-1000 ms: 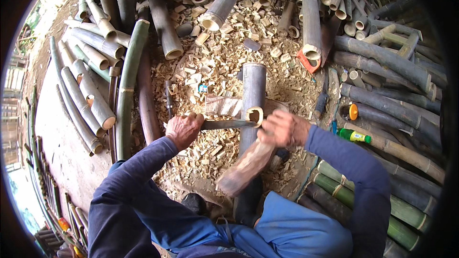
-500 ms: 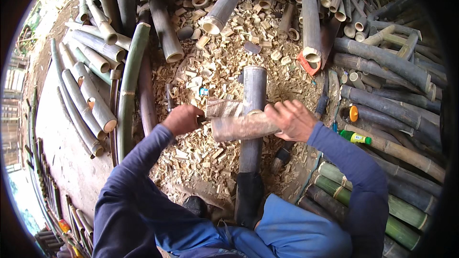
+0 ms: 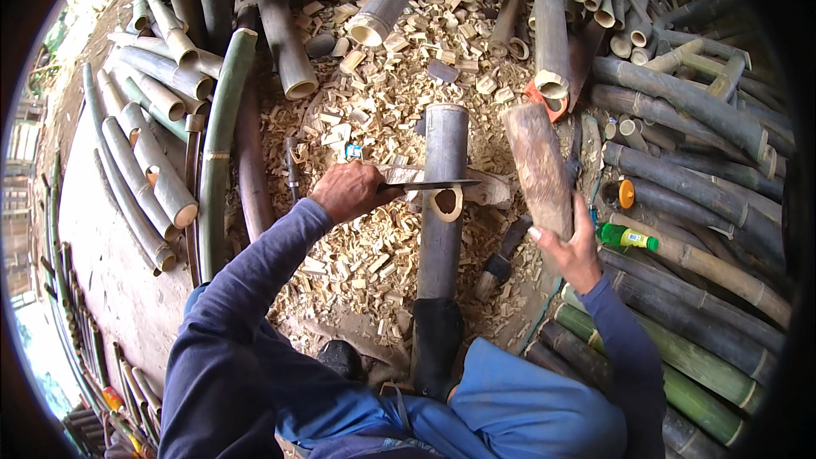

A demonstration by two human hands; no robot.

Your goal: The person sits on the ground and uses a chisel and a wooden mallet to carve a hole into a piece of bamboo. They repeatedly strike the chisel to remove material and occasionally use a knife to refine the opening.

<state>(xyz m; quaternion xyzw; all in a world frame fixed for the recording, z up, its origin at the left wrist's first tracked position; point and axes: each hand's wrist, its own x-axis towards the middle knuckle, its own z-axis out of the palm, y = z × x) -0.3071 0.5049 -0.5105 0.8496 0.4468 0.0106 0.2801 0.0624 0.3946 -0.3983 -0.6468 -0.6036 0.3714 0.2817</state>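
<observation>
My left hand (image 3: 350, 190) is closed around the handle of a knife. Its dark, narrow blade (image 3: 438, 184) points right and lies across a dark bamboo pole (image 3: 442, 259), at the upper edge of a pale-rimmed opening cut in the wall. My right hand (image 3: 571, 246) grips the lower end of a thick wooden block (image 3: 539, 166), raised to the right of the pole and tilted. Under the pole lies a rough piece of wood (image 3: 491, 190). The pole's near end meets a black-covered foot (image 3: 438, 331).
Pale wood chips (image 3: 374, 246) cover the ground. Cut bamboo poles (image 3: 157, 174) are stacked at left, at the back and on the right. A tool with a dark handle (image 3: 501, 259) lies right of the pole. An orange bow saw handle (image 3: 546, 102), a green bottle (image 3: 627, 237) and a yellow-orange cap (image 3: 626, 194) sit at right.
The wooden block has swung from across the pole to the raised right, in my right hand. My left hand has moved right and down, and the knife blade now shows across the opening.
</observation>
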